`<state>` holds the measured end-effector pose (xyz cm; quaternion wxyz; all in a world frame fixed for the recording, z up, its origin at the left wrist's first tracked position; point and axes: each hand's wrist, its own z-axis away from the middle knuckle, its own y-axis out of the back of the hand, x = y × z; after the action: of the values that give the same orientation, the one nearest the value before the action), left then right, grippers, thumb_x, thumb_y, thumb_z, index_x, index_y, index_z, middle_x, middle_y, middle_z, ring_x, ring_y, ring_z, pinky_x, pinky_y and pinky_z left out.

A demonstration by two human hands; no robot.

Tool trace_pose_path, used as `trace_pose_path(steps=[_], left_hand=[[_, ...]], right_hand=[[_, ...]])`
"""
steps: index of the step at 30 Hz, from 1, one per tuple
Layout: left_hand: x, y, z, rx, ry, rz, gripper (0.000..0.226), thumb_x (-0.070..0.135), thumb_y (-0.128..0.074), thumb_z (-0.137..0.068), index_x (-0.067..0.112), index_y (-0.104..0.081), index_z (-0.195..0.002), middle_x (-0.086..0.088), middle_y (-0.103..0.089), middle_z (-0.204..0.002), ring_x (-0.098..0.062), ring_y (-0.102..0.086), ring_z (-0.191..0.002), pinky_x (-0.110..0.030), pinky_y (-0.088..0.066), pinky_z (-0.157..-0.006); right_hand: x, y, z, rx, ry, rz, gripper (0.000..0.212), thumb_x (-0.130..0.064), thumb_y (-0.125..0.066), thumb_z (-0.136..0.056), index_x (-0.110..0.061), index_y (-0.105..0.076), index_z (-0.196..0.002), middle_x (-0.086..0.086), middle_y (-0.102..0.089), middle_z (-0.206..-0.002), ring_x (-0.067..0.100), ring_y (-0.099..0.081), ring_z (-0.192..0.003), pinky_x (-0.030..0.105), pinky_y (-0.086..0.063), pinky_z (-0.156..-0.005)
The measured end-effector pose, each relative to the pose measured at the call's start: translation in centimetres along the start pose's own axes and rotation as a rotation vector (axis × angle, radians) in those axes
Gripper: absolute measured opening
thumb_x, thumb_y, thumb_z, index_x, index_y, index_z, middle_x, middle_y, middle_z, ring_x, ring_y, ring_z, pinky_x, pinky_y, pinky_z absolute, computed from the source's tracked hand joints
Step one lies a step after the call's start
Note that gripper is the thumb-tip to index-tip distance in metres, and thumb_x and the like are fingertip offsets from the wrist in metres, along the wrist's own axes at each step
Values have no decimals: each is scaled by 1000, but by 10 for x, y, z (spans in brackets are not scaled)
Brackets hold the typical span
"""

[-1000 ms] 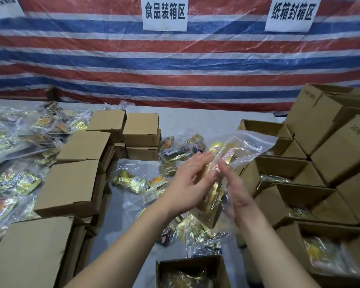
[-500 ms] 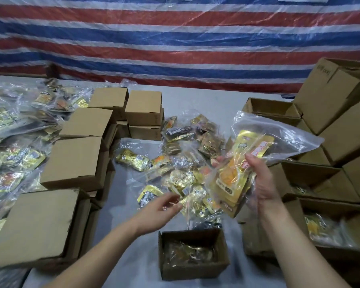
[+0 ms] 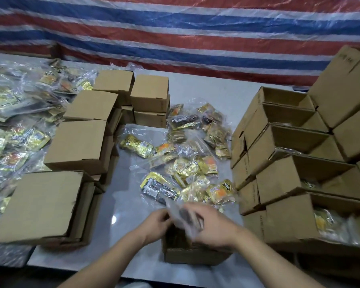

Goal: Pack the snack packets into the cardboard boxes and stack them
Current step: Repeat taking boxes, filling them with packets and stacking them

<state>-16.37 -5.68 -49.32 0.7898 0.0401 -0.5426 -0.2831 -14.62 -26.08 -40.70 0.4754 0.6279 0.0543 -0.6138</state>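
Both hands meet over the small open cardboard box (image 3: 187, 254) at 6 o'clock on the surface (image 3: 129, 215). The left hand (image 3: 157, 223) and right hand (image 3: 212, 227) curl their fingers around a clear snack bag (image 3: 183, 217), blurred, at the box mouth. Loose snack packets (image 3: 181, 163) lie just beyond at 12 o'clock, closed boxes (image 3: 79, 142) at 10, open boxes (image 3: 289, 154) at 2.

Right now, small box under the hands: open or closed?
Open. The small box has no lid over its top; both hands hold a clear bag above it.
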Motion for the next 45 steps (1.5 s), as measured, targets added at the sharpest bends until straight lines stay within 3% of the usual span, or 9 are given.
trace_pose_path(steps=[7, 15, 19, 25, 28, 30, 34, 39, 45], left_hand=[[-9, -4, -1, 19, 41, 182, 14, 13, -57, -99, 16, -71, -98, -2, -71, -96, -12, -65, -89, -30, -53, -87], [-13, -6, 0, -9, -2, 123, 25, 8, -46, -102, 21, -68, -104, 8, -67, -98, 6, -59, -88, -17, -46, -88], [-9, -22, 3, 2, -41, 49, 32, 11, -46, -102, 37, -64, -97, 5, -70, -103, -8, -62, -98, -14, -45, -88], [-7, -19, 3, 102, -47, 93, 33, 9, -46, -102, 35, -64, -94, 5, -70, -98, 8, -60, -88, -8, -43, -79], [-7, -14, 0, 106, -43, 88, 28, 9, -45, -103, 28, -65, -98, 4, -69, -98, 9, -60, -86, -7, -43, -77], [-8, -13, -1, 113, -38, 78, 26, 10, -45, -103, 26, -65, -99, 4, -68, -97, 11, -59, -85, -7, -43, -76], [-13, -14, -3, 117, -61, 25, 29, 11, -46, -102, 34, -62, -95, 8, -67, -96, 7, -58, -89, -10, -42, -81], [-9, -11, -7, 127, -37, 16, 32, 14, -47, -102, 41, -60, -90, 14, -65, -90, 9, -57, -86, -7, -40, -76], [-6, -8, -5, 114, -35, -3, 25, 14, -47, -102, 32, -64, -97, 4, -69, -99, -3, -60, -93, -12, -44, -81]], right_hand=[[42, -26, 4, -239, -98, 59, 22, -28, -68, -89, -26, -51, -75, -12, -52, -75, 0, -41, -71, 20, -36, -67], [56, -39, -11, -319, -280, 348, 24, -35, -60, -89, -24, -63, -110, 3, -69, -113, 24, -64, -104, 35, -52, -90], [63, -71, -19, -492, -448, 667, 38, -15, -55, -94, -10, -56, -132, 17, -62, -128, 37, -61, -117, 44, -51, -96], [55, -45, -6, -309, -464, 285, 60, -39, -74, -82, -21, -56, -136, -1, -61, -135, 18, -56, -124, 28, -45, -104], [51, -28, -2, -275, -458, 230, 29, -40, -69, -86, -22, -71, -109, -6, -70, -103, 12, -63, -97, 22, -46, -80], [46, -37, -10, -312, -492, 176, 35, -50, -56, -94, -18, -70, -93, -1, -66, -89, 14, -59, -84, 27, -41, -72], [47, -82, -32, -468, -589, 153, 43, -42, -42, -101, -15, -61, -130, 13, -58, -137, 27, -55, -121, 27, -39, -92], [42, -85, -41, -464, -587, 158, 39, -29, -42, -102, -10, -57, -133, 18, -55, -140, 32, -54, -124, 26, -39, -91], [62, -53, -14, -148, -639, 299, 37, -36, -45, -98, -9, -70, -96, 14, -72, -102, 30, -67, -92, 27, -39, -66]])
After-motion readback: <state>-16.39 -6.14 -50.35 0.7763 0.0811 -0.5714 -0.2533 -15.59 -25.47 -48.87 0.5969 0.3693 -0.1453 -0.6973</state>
